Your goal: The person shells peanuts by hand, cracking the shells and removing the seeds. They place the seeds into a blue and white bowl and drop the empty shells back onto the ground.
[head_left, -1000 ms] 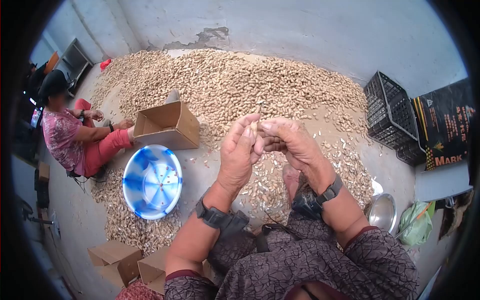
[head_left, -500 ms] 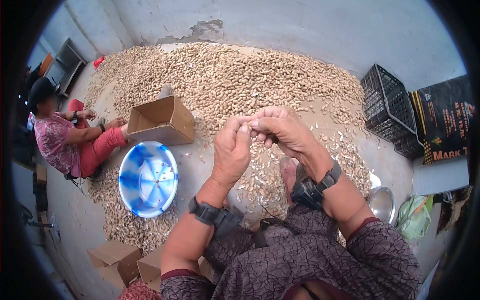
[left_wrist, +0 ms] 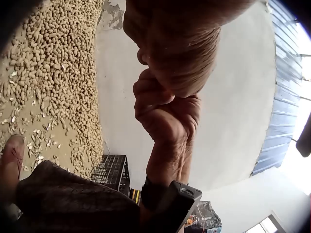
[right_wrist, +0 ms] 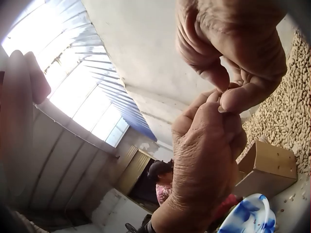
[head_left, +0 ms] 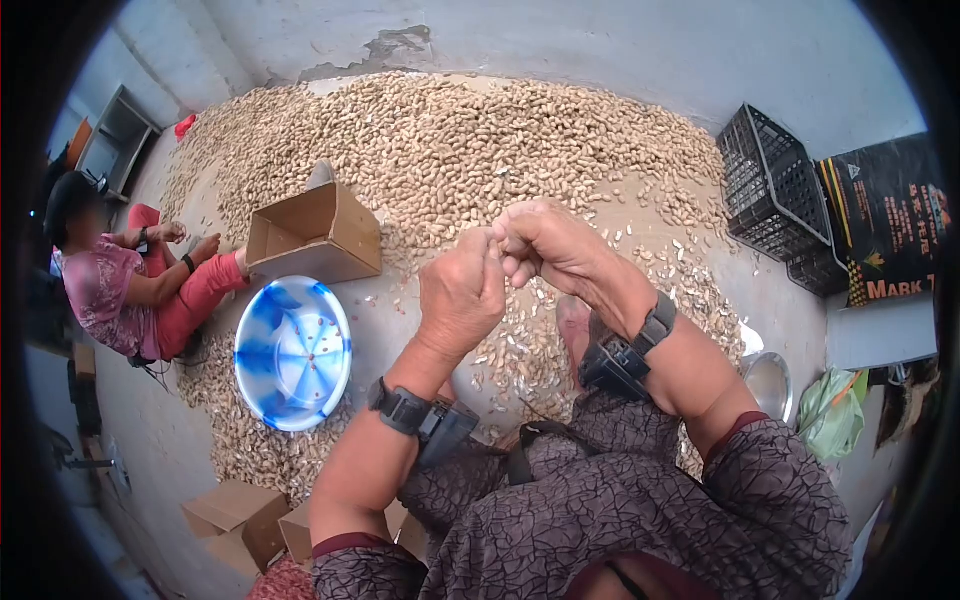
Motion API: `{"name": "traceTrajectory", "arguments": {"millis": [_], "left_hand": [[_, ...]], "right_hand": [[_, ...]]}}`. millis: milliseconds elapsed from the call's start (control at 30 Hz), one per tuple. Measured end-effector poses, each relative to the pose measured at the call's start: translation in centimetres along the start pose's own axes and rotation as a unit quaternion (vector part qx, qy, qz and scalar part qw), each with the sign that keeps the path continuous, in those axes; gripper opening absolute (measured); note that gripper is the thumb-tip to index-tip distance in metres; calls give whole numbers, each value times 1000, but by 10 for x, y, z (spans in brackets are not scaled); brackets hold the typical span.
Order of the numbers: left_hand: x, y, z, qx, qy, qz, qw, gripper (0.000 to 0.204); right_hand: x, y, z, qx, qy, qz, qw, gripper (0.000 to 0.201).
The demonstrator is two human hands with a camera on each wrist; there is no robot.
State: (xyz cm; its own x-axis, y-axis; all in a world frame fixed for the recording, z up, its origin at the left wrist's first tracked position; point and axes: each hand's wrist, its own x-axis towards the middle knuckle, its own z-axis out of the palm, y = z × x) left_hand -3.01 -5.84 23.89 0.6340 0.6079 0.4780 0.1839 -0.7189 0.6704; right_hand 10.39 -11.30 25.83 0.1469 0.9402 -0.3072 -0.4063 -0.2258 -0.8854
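Peanut-strewn floor (head_left: 387,322), left hand (head_left: 458,287) and right hand (head_left: 562,245) curled, touching (cannot tell if holding anything)

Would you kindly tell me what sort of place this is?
Perhaps a storeroom or work shed, judging by the large heap of peanuts, a black crate and a cardboard box.

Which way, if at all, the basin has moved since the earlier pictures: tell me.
No: in the head view the basin keeps its place beside the box; only the framing shifted.
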Motion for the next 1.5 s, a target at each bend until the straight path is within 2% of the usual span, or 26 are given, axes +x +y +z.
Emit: {"name": "traceTrajectory", "arguments": {"millis": [133, 333, 467, 533, 600, 633, 700, 800, 867, 933, 967, 1100, 1167, 1200, 1267, 1367, 1500], "left_hand": [[-1, 1, 0, 34, -34, 11, 999, 11], [-1, 3, 3, 26, -38, 27, 999, 11], [2, 11, 3, -33, 10, 10, 999, 13], [4, 12, 0, -63, 29, -2, 998, 13], [4, 12, -3, -93, 23, -39, 995, 16], [4, 12, -4, -91, 25, -36, 995, 16], [1, 11, -4, -238, -3, -132, 962, 19], [-1, 9, -1, -297, -3, -151, 943, 23], [-1, 11, 0, -327, 0, -174, 929, 22], [0, 15, -1, -402, -1, -244, 882, 21], [1, 15, 0, -455, 8, -252, 854, 21], [2, 22, -4, -495, 20, -271, 825, 21], [3, 22, -4, -551, 19, -286, 783, 23], [3, 21, -5, -551, 18, -287, 783, 23], [3, 17, -6, -614, 8, -282, 737, 25], [2, 11, -5, -630, -8, -245, 737, 30], [7, 22, -7, -633, 5, -265, 728, 32]], "right_hand": [[0, 1, 5, -10, 38, -1, 999, 13], [5, 14, 3, -12, 42, -18, 999, 15], [-8, 5, 9, -33, 40, -37, 998, 12], [-8, 6, 7, 10, 30, -39, 999, 14], [-11, 4, 8, 131, 7, -54, 990, 14], [-10, 5, 7, 114, 2, -59, 992, 10], [-9, 6, 5, 86, -17, -63, 994, 12], [-10, 8, 3, 61, -43, -69, 995, 20], [-11, 8, 4, 33, -19, -85, 996, 18], [-12, 7, 7, 29, -3, -89, 996, 18], [-14, 5, 10, 17, 8, -103, 995, 18], [-21, 0, 14, -12, 16, -130, 991, 17], [-21, 1, 14, -22, 20, -140, 990, 16], [-20, 3, 15, -6, 28, -146, 989, 15], [-18, 6, 17, 10, 35, -153, 988, 13], [-18, 7, 18, 57, 31, -164, 984, 13], [-19, 4, 14, 96, 14, -143, 985, 13]]}}
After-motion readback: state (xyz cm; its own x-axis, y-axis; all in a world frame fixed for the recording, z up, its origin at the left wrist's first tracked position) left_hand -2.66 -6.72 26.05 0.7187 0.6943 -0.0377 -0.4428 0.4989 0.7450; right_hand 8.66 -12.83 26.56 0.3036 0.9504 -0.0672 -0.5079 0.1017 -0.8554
